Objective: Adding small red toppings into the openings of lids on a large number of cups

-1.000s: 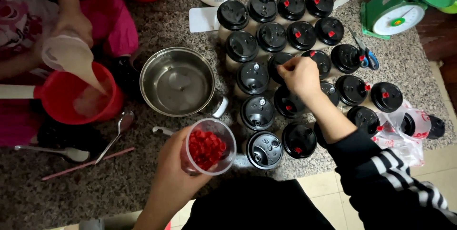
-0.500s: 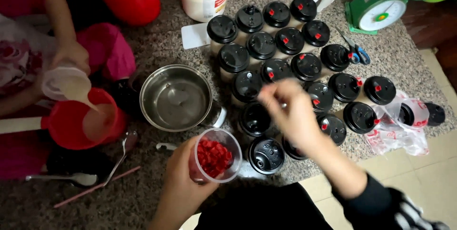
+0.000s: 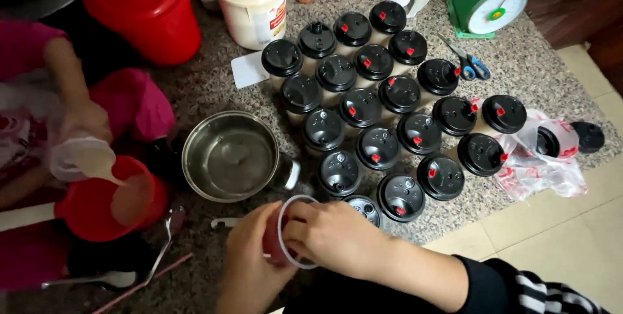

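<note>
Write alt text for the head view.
The left hand holds a clear plastic cup while the right hand reaches into it. Beyond stand black-lidded cups and a steel pot on a granite counter.

even soft daylight, faint shadows, glare on steel pot [image 3: 230,156], left edge motion-blurred.

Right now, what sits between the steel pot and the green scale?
In the head view, rows of black-lidded cups fill the counter between the steel pot and the green scale; scissors lie near the scale.
</note>
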